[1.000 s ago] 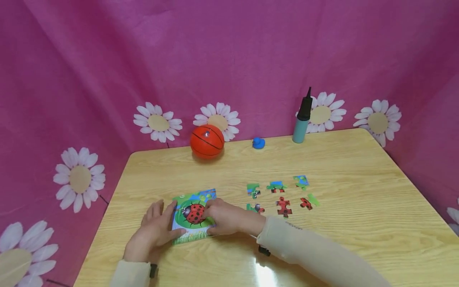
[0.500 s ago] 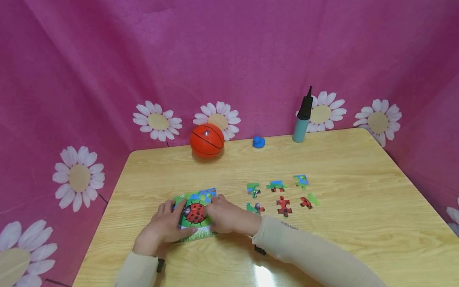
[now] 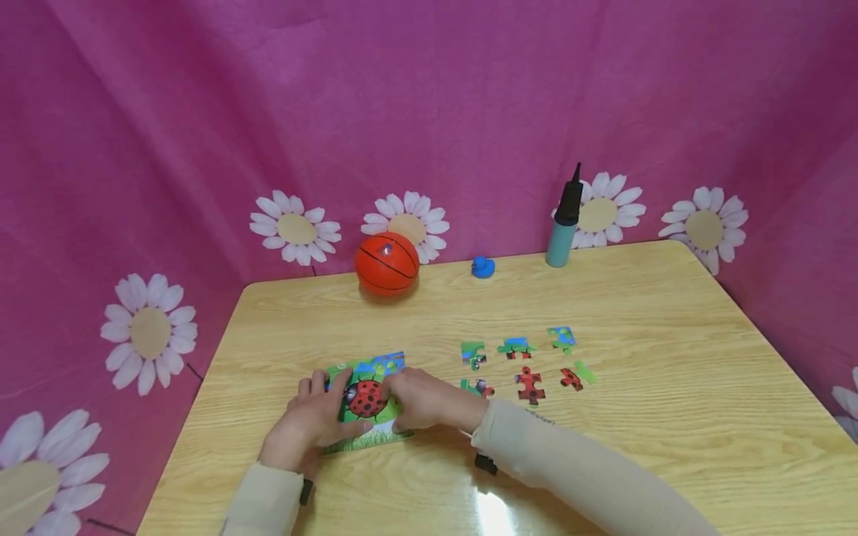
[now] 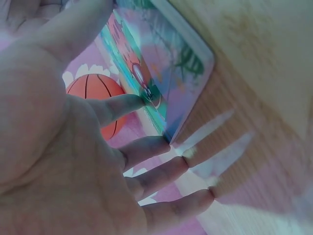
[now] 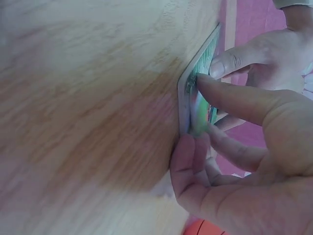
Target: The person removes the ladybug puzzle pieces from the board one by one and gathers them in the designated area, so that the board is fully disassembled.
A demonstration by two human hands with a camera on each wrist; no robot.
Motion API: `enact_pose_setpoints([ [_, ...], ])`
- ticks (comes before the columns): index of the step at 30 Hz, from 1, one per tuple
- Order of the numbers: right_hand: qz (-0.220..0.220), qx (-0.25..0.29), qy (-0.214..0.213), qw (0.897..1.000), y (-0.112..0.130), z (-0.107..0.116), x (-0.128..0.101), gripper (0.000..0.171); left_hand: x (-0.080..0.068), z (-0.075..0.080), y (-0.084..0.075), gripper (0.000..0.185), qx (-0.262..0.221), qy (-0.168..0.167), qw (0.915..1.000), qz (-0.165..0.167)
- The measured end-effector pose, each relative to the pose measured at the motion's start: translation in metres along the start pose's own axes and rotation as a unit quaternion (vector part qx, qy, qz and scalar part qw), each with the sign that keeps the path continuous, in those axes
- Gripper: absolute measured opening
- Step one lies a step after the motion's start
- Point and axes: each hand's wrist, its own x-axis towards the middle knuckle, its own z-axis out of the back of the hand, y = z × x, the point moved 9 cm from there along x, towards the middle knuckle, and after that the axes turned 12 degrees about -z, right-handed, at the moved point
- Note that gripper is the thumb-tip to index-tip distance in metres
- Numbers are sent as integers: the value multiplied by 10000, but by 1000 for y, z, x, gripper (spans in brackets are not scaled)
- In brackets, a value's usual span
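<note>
A square ladybug jigsaw puzzle (image 3: pixel 367 398) lies at the left front of the table. My left hand (image 3: pixel 313 417) rests along its left side, fingers spread and nearly straight; the index fingertip and thumb lie over the picture. My right hand (image 3: pixel 425 402) grips the puzzle at its right side, with curled fingers and thumb. In the right wrist view, a green part (image 5: pixel 199 115) of it shows between thumb and fingers; whether that is a loose piece I cannot tell. To the right lie several loose jigsaw pieces (image 3: pixel 531 385) in two rows, one partly behind my right hand.
At the back edge of the wooden table (image 3: pixel 637 342) sit an orange basketball (image 3: pixel 386 264), a small blue rubber duck (image 3: pixel 482 267) and a teal hand pump (image 3: pixel 561 238) with a black top, standing upright. A pink curtain (image 3: pixel 469 112) with daisies rises behind.
My left hand has moved right, over the puzzle's left part. The right hand has stayed at the right side, shifting only slightly. The loose pieces have not moved.
</note>
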Motion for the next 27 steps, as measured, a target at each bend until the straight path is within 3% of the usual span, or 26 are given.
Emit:
enact_pose_setpoints([
  [4, 45, 99, -40, 9999, -2, 0, -1, 42, 0, 0, -1, 107, -17, 17, 10000, 19],
  [7, 288, 302, -130, 9990, -3, 3, -5, 29, 0, 0, -2, 107, -43, 27, 10000, -1],
  [13, 756, 1209, -139, 9897, -16, 21, -24, 7, 0, 0, -3, 105, -78, 76, 9999, 67],
  [18, 686, 1512, 78, 9861, -45, 35, -48, 12, 0, -2, -2, 107, -158, 136, 9998, -28],
  [27, 725, 1511, 494, 9846, -112, 49, -106, 16, -2, -6, 2, 113, -198, 189, 9995, -141],
])
